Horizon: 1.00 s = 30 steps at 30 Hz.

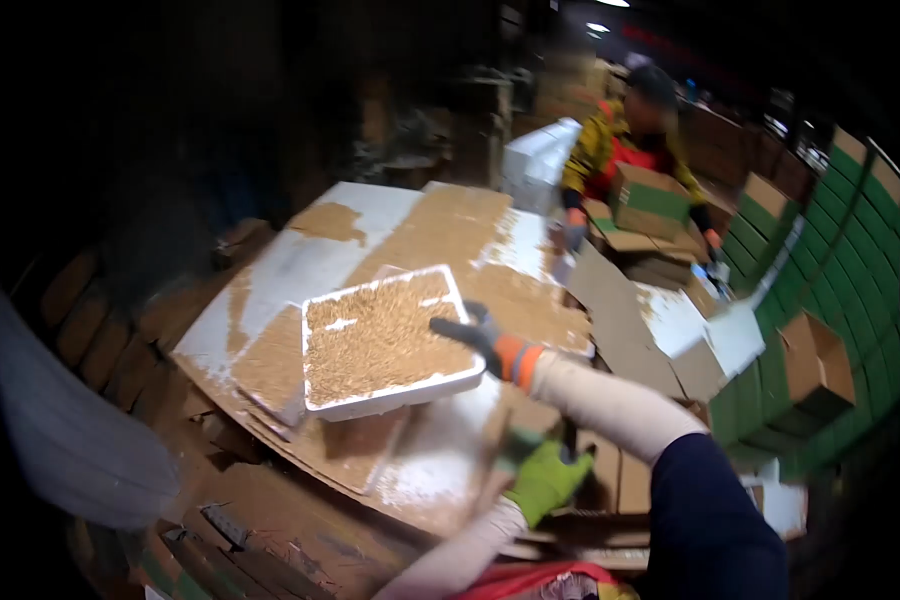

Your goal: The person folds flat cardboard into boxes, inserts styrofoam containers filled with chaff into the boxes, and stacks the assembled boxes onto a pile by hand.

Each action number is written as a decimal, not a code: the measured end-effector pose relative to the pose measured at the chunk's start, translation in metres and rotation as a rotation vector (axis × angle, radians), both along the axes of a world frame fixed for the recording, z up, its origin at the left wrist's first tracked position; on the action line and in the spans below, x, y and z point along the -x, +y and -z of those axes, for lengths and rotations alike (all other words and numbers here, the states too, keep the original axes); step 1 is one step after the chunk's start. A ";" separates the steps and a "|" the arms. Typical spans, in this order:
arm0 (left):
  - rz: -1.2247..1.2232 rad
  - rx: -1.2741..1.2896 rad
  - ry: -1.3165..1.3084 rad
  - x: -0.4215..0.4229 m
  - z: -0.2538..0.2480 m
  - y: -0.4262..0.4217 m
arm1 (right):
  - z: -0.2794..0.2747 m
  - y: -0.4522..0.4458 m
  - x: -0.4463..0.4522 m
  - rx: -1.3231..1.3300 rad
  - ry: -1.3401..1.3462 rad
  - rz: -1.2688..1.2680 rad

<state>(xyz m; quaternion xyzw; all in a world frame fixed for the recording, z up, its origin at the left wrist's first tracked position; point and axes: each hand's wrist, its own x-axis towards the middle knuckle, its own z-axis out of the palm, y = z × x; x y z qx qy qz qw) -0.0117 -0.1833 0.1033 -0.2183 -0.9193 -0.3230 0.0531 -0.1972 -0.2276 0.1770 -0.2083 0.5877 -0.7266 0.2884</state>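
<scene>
A white tray (400,399) full of small light-brown grains or pellets is held tilted above the work table (440,470). My right hand (480,340), in a grey glove with an orange cuff, grips the tray's right rim, its fingers reaching over the contents. Lower down, my left hand (550,482), in a green glove with dark finger parts, is beside cardboard flaps (598,470). It is apart from the tray, and blur hides what its fingers touch, if anything. Cardboard sheets (420,235) with white patches and scattered grains cover the table.
Across the table, a person (625,145) in a yellow and red top handles a green-and-brown box (650,203). Stacked green cartons (830,265) line the right side, with an open box (817,362) in front. A white block (540,160) stands at the back.
</scene>
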 end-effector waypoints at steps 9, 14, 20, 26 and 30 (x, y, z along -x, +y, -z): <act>0.079 -0.260 0.249 0.003 0.036 -0.010 | -0.109 0.332 -0.168 -0.178 -0.086 0.512; 0.012 -0.343 -0.194 0.006 0.007 -0.003 | -0.042 0.424 -0.227 -0.721 0.587 0.457; -0.085 -0.372 -0.153 -0.001 0.004 0.012 | -0.046 0.389 -0.223 -0.577 -0.010 0.689; -0.057 -0.260 -0.238 0.006 -0.015 -0.014 | 0.014 0.370 -0.187 -1.398 0.065 0.388; -0.140 -0.517 -0.415 0.104 -0.036 -0.027 | 0.050 0.365 -0.177 -1.685 0.310 0.077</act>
